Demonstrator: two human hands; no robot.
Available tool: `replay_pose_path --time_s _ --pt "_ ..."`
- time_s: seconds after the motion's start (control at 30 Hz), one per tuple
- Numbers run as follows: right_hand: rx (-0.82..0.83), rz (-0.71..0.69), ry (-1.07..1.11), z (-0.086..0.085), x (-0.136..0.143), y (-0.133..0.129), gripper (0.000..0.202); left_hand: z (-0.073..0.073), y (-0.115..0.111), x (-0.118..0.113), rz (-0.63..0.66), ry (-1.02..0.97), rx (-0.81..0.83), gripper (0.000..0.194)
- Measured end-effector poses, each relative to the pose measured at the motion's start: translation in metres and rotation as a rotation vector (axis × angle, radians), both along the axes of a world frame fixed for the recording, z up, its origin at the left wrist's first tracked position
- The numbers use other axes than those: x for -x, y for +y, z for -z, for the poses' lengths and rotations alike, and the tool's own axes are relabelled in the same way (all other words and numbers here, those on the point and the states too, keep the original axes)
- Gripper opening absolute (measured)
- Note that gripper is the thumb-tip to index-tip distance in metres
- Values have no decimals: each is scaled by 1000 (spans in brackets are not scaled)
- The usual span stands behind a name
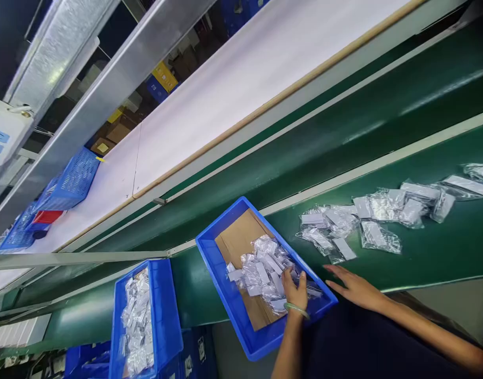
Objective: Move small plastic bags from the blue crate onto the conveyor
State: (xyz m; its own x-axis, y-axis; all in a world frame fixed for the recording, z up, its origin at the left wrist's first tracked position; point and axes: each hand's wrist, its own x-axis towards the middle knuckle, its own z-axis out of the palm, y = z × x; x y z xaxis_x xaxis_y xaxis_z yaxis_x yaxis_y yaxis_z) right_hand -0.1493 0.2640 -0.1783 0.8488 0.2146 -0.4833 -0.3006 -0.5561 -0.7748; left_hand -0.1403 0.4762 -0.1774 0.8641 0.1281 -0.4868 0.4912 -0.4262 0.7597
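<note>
My left hand (295,295), with a pale green bangle at the wrist, reaches into a blue tray (229,305) and touches small clear bags with white labels (263,271). Its fingers are curved and apart; whether one bag is pinched cannot be made out. Brown cardboard (237,237) lines the tray. My right hand (354,287) is stretched out, fingers apart and holding nothing, just right of the tray. Beyond it, similar bags (328,226) lie on the green belt (454,237) in a loose row running to the right.
A second blue tray (166,310) full of small bags stands at the lower left. A white shelf (202,116) runs along behind the belt, with blue baskets (73,179) at its left end. Metal beams (107,84) cross the upper left.
</note>
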Motion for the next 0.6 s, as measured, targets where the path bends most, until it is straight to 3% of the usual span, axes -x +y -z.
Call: replay_pose_path --time_s 0.17,0.3,0.4,0.47,0.6 --pt "137 -189 81 13 6 -3 94 -24 16 15 155 -115 32 58" --pt "167 -178 72 21 10 -27 89 -43 28 -2 -29 -181 146 71" --pt "177 -115 63 30 13 -44 84 -59 10 -36 -90 -161 334 76" --pt "209 -52 66 35 18 -56 83 -71 -13 -57 12 -118 332 79" --pt "290 115 103 41 38 -81 85 -87 -63 -75 393 -198 -18 65"
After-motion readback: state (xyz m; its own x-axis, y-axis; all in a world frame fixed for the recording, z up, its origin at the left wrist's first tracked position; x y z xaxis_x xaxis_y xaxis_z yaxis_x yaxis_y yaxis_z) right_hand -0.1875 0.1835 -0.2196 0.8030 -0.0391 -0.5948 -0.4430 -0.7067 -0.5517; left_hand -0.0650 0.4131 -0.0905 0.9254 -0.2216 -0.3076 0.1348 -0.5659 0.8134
